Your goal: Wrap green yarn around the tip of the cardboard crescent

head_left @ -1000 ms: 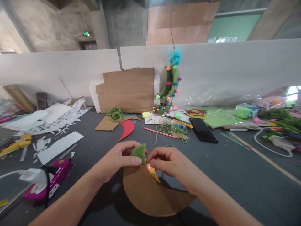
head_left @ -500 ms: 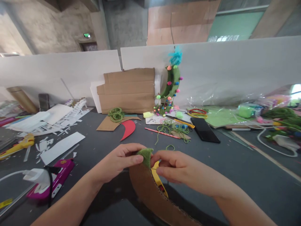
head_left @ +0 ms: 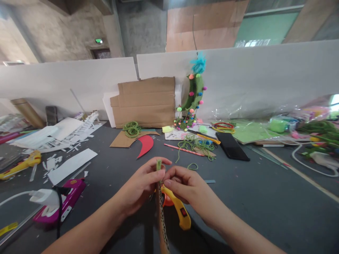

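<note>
A curved cardboard piece [head_left: 162, 225] stands edge-on between my hands, its upper tip wrapped in green yarn [head_left: 158, 165]. My left hand [head_left: 145, 183] grips that wrapped tip between thumb and fingers. On the other side, my right hand [head_left: 181, 183] is closed in a pinch against the yarn-covered edge; the strand in its fingertips is mostly hidden. Below the hands lies a yellow hot glue gun [head_left: 182, 217], with something orange partly hidden beside it. Past my right hand, a loose loop of yarn rests on the dark table [head_left: 227, 197].
Ahead are a red paper crescent [head_left: 146, 145], a yarn coil [head_left: 132, 129], tangled yarn [head_left: 194, 143] and a black phone [head_left: 232, 146]. A decorated green crescent [head_left: 198, 93] stands behind. At left are a magenta power strip [head_left: 69, 199] and another yellow glue gun [head_left: 25, 163].
The cardboard piece has turned from showing its flat face to edge-on. Both hands have shifted slightly left with it, and more of the glue gun below shows.
</note>
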The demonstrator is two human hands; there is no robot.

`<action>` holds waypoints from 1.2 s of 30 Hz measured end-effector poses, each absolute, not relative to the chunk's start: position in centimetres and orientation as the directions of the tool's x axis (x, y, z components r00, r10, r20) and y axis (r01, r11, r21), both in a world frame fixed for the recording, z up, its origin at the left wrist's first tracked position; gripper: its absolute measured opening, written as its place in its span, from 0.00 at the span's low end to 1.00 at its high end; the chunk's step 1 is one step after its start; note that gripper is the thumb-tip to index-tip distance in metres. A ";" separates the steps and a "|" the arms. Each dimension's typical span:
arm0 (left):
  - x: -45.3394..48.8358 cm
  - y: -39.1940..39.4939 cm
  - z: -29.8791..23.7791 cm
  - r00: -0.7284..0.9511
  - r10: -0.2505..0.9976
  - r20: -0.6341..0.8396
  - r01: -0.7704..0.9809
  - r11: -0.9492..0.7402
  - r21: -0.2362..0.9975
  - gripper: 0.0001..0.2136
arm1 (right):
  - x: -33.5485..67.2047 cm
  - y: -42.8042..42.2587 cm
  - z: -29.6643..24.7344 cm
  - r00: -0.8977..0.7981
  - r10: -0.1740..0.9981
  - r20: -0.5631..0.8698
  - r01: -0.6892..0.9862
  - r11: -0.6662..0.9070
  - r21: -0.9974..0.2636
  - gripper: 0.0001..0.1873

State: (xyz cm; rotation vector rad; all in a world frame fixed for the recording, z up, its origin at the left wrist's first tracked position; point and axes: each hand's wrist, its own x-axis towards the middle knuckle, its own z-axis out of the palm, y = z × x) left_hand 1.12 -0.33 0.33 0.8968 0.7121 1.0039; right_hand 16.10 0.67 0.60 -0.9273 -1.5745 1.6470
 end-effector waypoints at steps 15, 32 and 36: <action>1.8 -0.6 -0.1 0.373 0.925 -0.078 -0.472 0.262 0.842 0.08 | 15.7 0.2 0.5 -0.444 0.894 0.062 0.157 0.146 -0.977 0.06; 1.8 0.4 -1.1 0.389 0.916 -0.100 -0.493 0.299 0.817 0.15 | 15.9 1.1 -0.2 -0.330 0.943 0.037 0.099 0.074 -0.992 0.04; 1.8 0.1 -0.3 0.357 0.924 -0.136 -0.422 0.289 0.859 0.15 | 16.3 1.6 -0.4 -0.287 0.954 0.080 0.239 0.153 -0.959 0.03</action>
